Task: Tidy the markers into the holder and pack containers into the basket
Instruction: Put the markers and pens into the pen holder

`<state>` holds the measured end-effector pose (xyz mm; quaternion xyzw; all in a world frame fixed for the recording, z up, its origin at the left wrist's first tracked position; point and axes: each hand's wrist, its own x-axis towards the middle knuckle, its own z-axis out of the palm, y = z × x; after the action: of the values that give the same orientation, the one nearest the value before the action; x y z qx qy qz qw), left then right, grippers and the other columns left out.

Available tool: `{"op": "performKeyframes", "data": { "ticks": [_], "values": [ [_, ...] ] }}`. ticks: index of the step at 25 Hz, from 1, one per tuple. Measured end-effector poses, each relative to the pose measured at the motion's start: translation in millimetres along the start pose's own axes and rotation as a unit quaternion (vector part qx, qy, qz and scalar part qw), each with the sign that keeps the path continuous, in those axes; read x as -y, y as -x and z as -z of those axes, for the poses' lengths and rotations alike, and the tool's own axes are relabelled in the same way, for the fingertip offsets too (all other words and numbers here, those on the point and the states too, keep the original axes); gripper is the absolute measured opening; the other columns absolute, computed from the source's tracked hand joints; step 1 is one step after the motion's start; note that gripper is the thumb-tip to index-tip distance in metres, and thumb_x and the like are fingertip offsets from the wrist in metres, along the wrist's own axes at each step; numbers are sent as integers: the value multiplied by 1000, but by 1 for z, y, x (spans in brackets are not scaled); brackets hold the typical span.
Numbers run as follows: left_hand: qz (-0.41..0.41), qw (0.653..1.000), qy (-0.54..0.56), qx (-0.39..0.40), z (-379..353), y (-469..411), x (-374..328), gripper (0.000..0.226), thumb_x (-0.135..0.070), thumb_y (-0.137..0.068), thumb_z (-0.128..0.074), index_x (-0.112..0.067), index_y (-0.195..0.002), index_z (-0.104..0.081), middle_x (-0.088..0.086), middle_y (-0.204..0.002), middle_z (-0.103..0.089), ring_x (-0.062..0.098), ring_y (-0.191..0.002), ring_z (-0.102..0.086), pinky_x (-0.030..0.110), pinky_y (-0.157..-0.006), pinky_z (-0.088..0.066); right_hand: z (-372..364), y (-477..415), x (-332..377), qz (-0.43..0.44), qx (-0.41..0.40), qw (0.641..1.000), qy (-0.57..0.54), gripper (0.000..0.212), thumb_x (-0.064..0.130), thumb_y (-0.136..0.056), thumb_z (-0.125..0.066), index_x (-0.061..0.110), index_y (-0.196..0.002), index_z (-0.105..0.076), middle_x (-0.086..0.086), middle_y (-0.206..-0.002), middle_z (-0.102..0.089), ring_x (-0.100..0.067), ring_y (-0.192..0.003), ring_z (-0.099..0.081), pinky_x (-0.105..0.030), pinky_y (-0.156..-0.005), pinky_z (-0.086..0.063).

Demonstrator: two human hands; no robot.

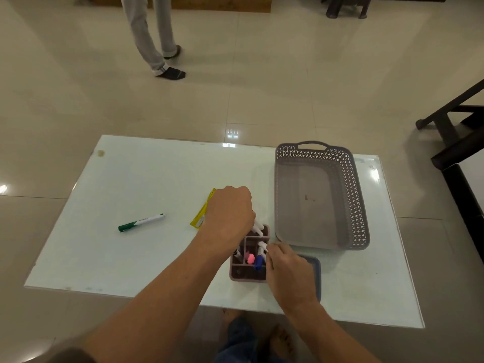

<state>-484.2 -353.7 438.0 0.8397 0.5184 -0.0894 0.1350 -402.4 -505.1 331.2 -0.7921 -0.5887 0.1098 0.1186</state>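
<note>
Holder [246,277]: near table [131,258] edge, just beside basket [319,195], within reach of both hands.
Left hand [227,218]: fingers curled round white marker [258,227], its end in far compartment.
Right hand [290,271]: pinches blue marker [259,261] standing in holder, likely seating it.
Green marker [141,222]: loose on table, well apart.
Basket: no containers in it yet; blue container [315,268] just beside holder.

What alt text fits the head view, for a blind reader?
The left hand grips white markers and the right hand pinches a blue-capped marker in a divided holder on a white table. A green marker and grey basket lie nearby.
</note>
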Motion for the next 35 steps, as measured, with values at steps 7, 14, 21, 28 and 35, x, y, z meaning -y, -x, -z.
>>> {"op": "performKeyframes", "data": {
  "ticks": [7,14,21,28,35],
  "values": [
    [5,1000,22,4,-4,-3,0,21,-33,-93,-65,-14,-98,-71,4,-88,-71,16,-70,-56,28,-72,-48,-6,-6,3,-179,134,975,-12,30,48,-103,-47,24,-115,-60,5,-98,-68,-12,-82,-66,-27,-77,-59],
    [13,999,34,10,-5,-8,4,20,-32,-91,-66,-13,-96,-71,5,-86,-70,17,-70,-53,28,-67,-44,-1,-37,9,-244,247,936,-63,51,63,-83,-65,20,-110,-57,2,-94,-65,-16,-82,-65,-32,-67,-58],
    [3,1000,20,24,-4,-15,4,16,-28,-90,-67,-15,-85,-59,2,-75,-59,19,-70,-51,28,-65,-40,27,-63,9,-210,362,907,-42,31,43,-88,-60,16,-105,-62,-1,-84,-65,-20,-74,-64,-32,-66,-55],
    [5,999,-12,40,-8,-20,-8,21,-24,-90,-68,-15,-83,-51,5,-90,-68,19,-73,-55,28,-62,-38,47,-97,2,-333,515,778,-141,8,15,-94,-45,8,-94,-48,-15,-78,-69,-16,-39,-61,-21,-42,-50],
    [9,1000,-13,27,-4,-26,-10,17,-23,-89,-69,-16,-84,-56,3,-78,-62,20,-71,-56,28,-62,-41,48,-103,-7,-346,482,791,-150,15,18,-99,-48,7,-104,-57,-12,-77,-69,-10,-34,-50,-19,-45,-38]
  ]
}}
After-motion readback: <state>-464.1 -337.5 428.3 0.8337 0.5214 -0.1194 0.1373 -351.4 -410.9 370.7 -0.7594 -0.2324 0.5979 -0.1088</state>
